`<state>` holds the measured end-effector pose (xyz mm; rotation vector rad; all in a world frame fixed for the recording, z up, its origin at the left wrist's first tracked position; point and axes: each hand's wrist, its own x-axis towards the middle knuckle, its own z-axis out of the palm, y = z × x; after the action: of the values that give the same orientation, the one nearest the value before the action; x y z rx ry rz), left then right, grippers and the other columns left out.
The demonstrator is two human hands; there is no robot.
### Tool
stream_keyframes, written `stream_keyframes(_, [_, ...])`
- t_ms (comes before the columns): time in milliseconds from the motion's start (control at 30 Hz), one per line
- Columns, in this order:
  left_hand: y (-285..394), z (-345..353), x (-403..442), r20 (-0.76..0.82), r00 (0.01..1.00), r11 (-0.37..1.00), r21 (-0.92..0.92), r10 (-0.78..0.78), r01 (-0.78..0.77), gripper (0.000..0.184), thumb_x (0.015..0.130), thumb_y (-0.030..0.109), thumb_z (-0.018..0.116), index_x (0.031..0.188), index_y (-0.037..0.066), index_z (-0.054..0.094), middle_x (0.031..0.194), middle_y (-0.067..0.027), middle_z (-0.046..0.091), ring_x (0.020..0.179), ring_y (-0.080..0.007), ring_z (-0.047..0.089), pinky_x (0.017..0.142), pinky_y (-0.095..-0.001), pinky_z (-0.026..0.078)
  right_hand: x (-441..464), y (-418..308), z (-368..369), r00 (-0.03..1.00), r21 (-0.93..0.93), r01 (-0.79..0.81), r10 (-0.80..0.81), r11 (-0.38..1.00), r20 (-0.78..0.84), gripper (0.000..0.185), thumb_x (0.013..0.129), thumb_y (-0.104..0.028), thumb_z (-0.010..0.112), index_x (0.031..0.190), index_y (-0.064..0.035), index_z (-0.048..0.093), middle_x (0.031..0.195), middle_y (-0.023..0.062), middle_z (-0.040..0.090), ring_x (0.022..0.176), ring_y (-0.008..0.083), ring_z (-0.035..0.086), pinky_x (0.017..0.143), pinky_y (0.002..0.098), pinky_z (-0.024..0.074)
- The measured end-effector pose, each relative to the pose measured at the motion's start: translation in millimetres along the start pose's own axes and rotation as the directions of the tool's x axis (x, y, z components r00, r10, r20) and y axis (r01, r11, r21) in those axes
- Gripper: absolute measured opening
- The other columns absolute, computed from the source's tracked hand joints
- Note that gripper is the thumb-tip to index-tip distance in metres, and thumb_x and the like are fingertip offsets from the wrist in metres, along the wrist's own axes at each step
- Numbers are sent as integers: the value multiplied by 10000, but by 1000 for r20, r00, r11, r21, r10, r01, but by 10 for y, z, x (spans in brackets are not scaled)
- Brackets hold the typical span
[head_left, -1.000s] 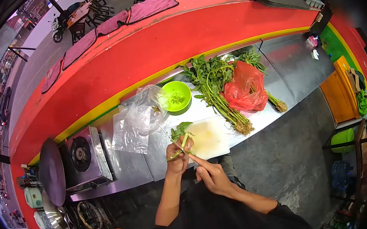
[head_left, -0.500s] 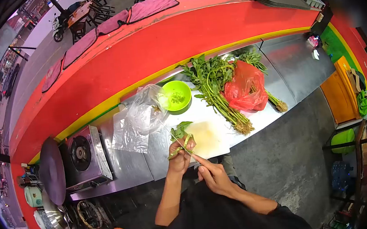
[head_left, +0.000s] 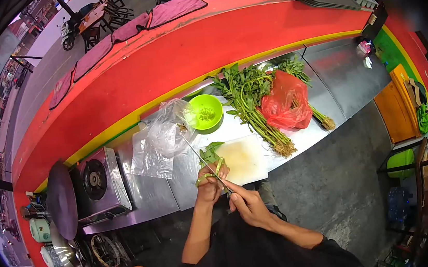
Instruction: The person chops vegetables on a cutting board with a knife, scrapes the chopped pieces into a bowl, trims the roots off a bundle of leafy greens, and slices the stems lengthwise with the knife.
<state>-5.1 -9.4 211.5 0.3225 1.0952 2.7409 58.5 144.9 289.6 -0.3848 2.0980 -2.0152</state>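
A green leafy stem point(head_left: 219, 165) is gripped in my left hand point(head_left: 210, 185), near the left edge of a white cutting board point(head_left: 248, 162). My right hand point(head_left: 248, 203) is closed around the handle of a long, thin knife point(head_left: 200, 157), whose blade crosses the stem and points up and left. Leaves hang past my left fingers. Beyond the hands, a lime green bowl point(head_left: 206, 105) holds small green pieces. Leafy greens with roots point(head_left: 259, 113) lie right of the bowl, beside a red plastic bag point(head_left: 288, 106).
A clear plastic bag point(head_left: 160, 139) lies on the steel counter point(head_left: 151, 205), left of the bowl. Farther left are a gas stove point(head_left: 102, 184) and a dark wok-like pan point(head_left: 62, 200). A red wall point(head_left: 189, 47) runs behind the counter, with cloths point(head_left: 177, 9) on its ledge.
The knife's blade has shifted slightly and its angle against the stem differs. Both hands keep their hold and have moved only a little.
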Motion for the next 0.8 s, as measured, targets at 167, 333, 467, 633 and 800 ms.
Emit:
stream_keyframes(167, [20, 91, -4, -58, 998, 999, -51, 6, -9, 381, 813, 455, 782, 845, 124, 594, 879, -10, 541, 844, -152, 514, 828, -335, 419, -2, 17, 1, 1000, 13, -7, 7, 1000, -12, 446, 1049, -137, 490, 1486, -59, 443, 670, 62, 579, 615, 134, 571, 619, 285, 482])
stream_keyframes(333, [15, 77, -95, -47, 999, 1000, -28, -4, 2, 256, 888, 358, 732, 919, 124, 634, 888, -7, 553, 858, -141, 516, 871, -358, 419, -8, 60, 4, 1000, 9, -16, 16, 1000, -21, 436, 1052, -149, 486, 1477, -56, 455, 659, 63, 581, 612, 137, 574, 616, 289, 477])
stream_keyframes(467, [0, 23, -184, -124, 991, 999, -11, -46, 45, 197, 896, 276, 737, 965, 104, 670, 906, -16, 562, 872, -156, 520, 873, -367, 428, -9, -8, -18, 999, 11, -40, 40, 999, -11, 430, 1051, -146, 487, 1471, -53, 463, 662, 64, 585, 610, 139, 575, 612, 293, 476])
stream_keyframes(633, [-12, -43, -198, -120, 993, 1000, -22, -22, 19, 103, 891, 81, 728, 950, 20, 669, 967, -76, 619, 920, -190, 595, 845, -310, 485, -40, -42, -21, 997, 60, -76, 76, 995, 6, 431, 1053, -138, 479, 1473, -46, 456, 661, 57, 578, 617, 130, 571, 615, 292, 477])
stream_keyframes(800, [-70, -34, -140, -99, 993, 997, 44, 63, -58, 141, 870, 104, 760, 918, 13, 664, 909, -33, 605, 836, -139, 572, 735, -245, 454, -79, -32, -12, 999, 54, -41, 41, 998, -10, 441, 1056, -128, 465, 1488, -48, 435, 666, 55, 576, 624, 124, 566, 629, 285, 481])
